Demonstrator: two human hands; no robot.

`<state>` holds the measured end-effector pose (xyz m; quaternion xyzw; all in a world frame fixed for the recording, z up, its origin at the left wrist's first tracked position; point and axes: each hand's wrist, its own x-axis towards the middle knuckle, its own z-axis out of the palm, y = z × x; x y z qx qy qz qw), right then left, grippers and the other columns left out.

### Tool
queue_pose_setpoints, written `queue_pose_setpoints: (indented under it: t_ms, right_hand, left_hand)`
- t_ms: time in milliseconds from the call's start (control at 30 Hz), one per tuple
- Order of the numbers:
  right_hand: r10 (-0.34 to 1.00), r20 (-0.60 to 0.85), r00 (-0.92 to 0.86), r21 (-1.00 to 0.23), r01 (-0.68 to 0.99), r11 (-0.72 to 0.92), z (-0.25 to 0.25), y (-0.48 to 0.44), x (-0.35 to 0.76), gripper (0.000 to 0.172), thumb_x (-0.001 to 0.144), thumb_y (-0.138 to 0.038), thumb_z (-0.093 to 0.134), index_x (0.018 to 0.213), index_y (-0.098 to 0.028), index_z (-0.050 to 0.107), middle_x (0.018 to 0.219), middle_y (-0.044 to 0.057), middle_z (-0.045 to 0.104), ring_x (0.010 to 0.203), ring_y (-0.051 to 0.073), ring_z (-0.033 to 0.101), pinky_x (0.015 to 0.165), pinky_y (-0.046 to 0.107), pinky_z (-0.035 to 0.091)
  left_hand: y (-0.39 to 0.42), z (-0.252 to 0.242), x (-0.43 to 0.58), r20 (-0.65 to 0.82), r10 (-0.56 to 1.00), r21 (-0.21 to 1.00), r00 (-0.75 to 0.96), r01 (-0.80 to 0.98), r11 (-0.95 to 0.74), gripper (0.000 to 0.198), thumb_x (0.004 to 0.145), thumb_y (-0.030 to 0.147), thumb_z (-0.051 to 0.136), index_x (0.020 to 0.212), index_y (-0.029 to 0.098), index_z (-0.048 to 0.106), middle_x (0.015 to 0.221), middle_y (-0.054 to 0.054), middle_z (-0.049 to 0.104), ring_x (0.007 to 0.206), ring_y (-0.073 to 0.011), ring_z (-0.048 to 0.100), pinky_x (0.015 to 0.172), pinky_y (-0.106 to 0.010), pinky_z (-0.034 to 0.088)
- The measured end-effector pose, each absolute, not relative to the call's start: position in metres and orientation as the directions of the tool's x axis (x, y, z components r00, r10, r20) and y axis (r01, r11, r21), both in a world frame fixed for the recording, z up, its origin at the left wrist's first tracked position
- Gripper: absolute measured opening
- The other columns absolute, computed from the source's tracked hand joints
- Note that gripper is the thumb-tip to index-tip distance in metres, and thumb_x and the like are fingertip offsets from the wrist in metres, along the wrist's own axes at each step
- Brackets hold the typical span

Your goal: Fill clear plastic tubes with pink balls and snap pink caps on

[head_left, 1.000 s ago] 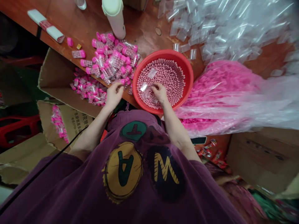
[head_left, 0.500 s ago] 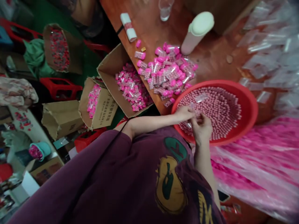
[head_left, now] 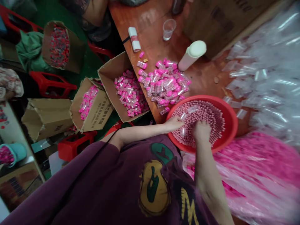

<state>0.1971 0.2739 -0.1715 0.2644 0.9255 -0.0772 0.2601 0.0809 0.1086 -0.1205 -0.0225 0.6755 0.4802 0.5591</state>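
Observation:
A red basin (head_left: 231,125) in front of me is filled with small pink balls (head_left: 214,114), which look like beads or candies. At its near left rim, my left hand (head_left: 174,124) is closed, with a small clear plastic bottle (head_left: 183,117) at its fingertips. My right hand (head_left: 202,131) reaches down into the pink balls, knuckles up; its fingers curl downward and their tips are hidden. Other small clear bottles (head_left: 192,109) lie on top of the balls. Beyond the basin, filled bottles with bright pink caps (head_left: 167,82) form a pile on the table.
A white-topped cylinder (head_left: 192,55), a clear cup (head_left: 169,29) and a white roll (head_left: 134,39) stand or lie on the wooden table (head_left: 150,17). Clear empties (head_left: 262,75) heap at right, near a bag of pink caps (head_left: 262,159). Cardboard boxes (head_left: 109,70) stand left. A person's arm (head_left: 95,12) shows above.
My hands, earlier together over the basin, have parted. The right has gone down into the pink balls; the left has drawn back toward the rim. The view has shifted.

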Motion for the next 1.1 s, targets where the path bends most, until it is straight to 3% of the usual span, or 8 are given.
queue_pose_setpoints:
  t_ms: [133, 267, 400, 533, 667, 767, 933, 1100]
  right_hand:
    - [0.354, -0.475, -0.805, -0.342, 0.54, 0.769, -0.184, 0.25, 0.176, 0.03, 0.088, -0.007, 0.056, 0.112, -0.004, 0.074, 0.119, 0.031, 0.073, 0.109, 0.038, 0.065, 0.103, 0.048, 0.054]
    - [0.591, -0.34, -0.731, -0.684, 0.624, 0.378, -0.195, 0.235, 0.19, 0.035, 0.084, -0.022, 0.066, 0.117, -0.015, 0.071, 0.11, 0.016, 0.073, 0.098, 0.03, 0.062, 0.099, 0.048, 0.058]
    - [0.75, -0.236, -0.618, -0.86, 0.492, 0.135, -0.191, 0.215, 0.204, 0.049, 0.081, -0.042, 0.077, 0.124, -0.019, 0.068, 0.121, 0.013, 0.075, 0.105, 0.027, 0.066, 0.102, 0.047, 0.061]
    - [0.816, -0.238, -0.526, -0.926, 0.377, -0.027, -0.182, 0.194, 0.203, 0.055, 0.088, -0.051, 0.075, 0.132, -0.02, 0.062, 0.127, 0.014, 0.075, 0.108, 0.026, 0.07, 0.102, 0.045, 0.064]
    - [0.801, -0.217, -0.557, -0.951, 0.307, -0.045, -0.169, 0.19, 0.214, 0.067, 0.095, -0.059, 0.073, 0.148, -0.022, 0.055, 0.135, 0.013, 0.073, 0.107, 0.023, 0.072, 0.097, 0.043, 0.067]
    - [0.806, -0.094, -0.584, -0.96, 0.268, 0.083, -0.15, 0.199, 0.228, 0.056, 0.106, -0.05, 0.059, 0.154, -0.023, 0.057, 0.145, 0.015, 0.071, 0.112, 0.024, 0.072, 0.104, 0.047, 0.065]
    - [0.735, 0.02, -0.678, -0.921, 0.274, 0.278, -0.11, 0.211, 0.241, 0.032, 0.108, -0.034, 0.055, 0.129, -0.024, 0.077, 0.127, 0.012, 0.081, 0.119, 0.028, 0.073, 0.114, 0.053, 0.06]
    - [0.704, -0.135, -0.697, -0.94, 0.315, 0.132, -0.103, 0.214, 0.246, 0.022, 0.101, -0.042, 0.068, 0.108, -0.024, 0.077, 0.104, 0.007, 0.082, 0.092, 0.024, 0.073, 0.091, 0.042, 0.064]
  left_hand:
    - [0.101, -0.11, 0.077, -0.826, 0.439, 0.557, -0.353, -0.632, 0.539, 0.005, 0.101, 0.015, 0.065, 0.101, 0.02, 0.064, 0.091, 0.001, 0.069, 0.073, -0.0119, 0.065, 0.069, -0.026, 0.053]
    - [0.099, -0.107, 0.066, -0.766, 0.454, 0.643, -0.456, -0.558, 0.525, 0.017, 0.098, 0.006, 0.06, 0.109, 0.018, 0.063, 0.101, -0.001, 0.07, 0.071, -0.0108, 0.065, 0.073, -0.026, 0.056]
    - [0.117, -0.109, 0.061, -0.62, 0.588, 0.785, -0.52, -0.391, 0.481, 0.03, 0.084, -0.001, 0.072, 0.108, 0.016, 0.068, 0.12, -0.007, 0.077, 0.103, -0.0152, 0.073, 0.105, -0.029, 0.058]
    - [0.137, -0.102, 0.069, -0.603, 0.683, 0.791, -0.412, -0.419, 0.446, 0.028, 0.085, 0.002, 0.071, 0.108, 0.017, 0.07, 0.117, -0.006, 0.081, 0.114, -0.0172, 0.075, 0.116, -0.032, 0.055]
    - [0.142, -0.089, 0.066, -0.631, 0.697, 0.763, -0.339, -0.432, 0.48, 0.014, 0.092, 0.01, 0.068, 0.105, 0.016, 0.072, 0.103, -0.003, 0.079, 0.098, -0.0144, 0.073, 0.097, -0.026, 0.06]
    - [0.141, -0.081, 0.059, -0.638, 0.735, 0.749, -0.229, -0.408, 0.522, 0.021, 0.091, 0.012, 0.07, 0.111, 0.015, 0.076, 0.102, -0.003, 0.077, 0.092, -0.0139, 0.07, 0.081, -0.023, 0.06]
    - [0.144, -0.073, 0.055, -0.638, 0.769, 0.721, -0.051, -0.389, 0.573, 0.033, 0.086, 0.009, 0.064, 0.112, 0.015, 0.083, 0.093, -0.003, 0.076, 0.085, -0.0125, 0.068, 0.071, -0.018, 0.054]
    - [0.148, -0.07, 0.05, -0.736, 0.677, 0.629, -0.012, -0.384, 0.677, 0.035, 0.083, 0.009, 0.063, 0.111, 0.013, 0.083, 0.082, -0.001, 0.072, 0.07, -0.0109, 0.063, 0.062, -0.019, 0.049]
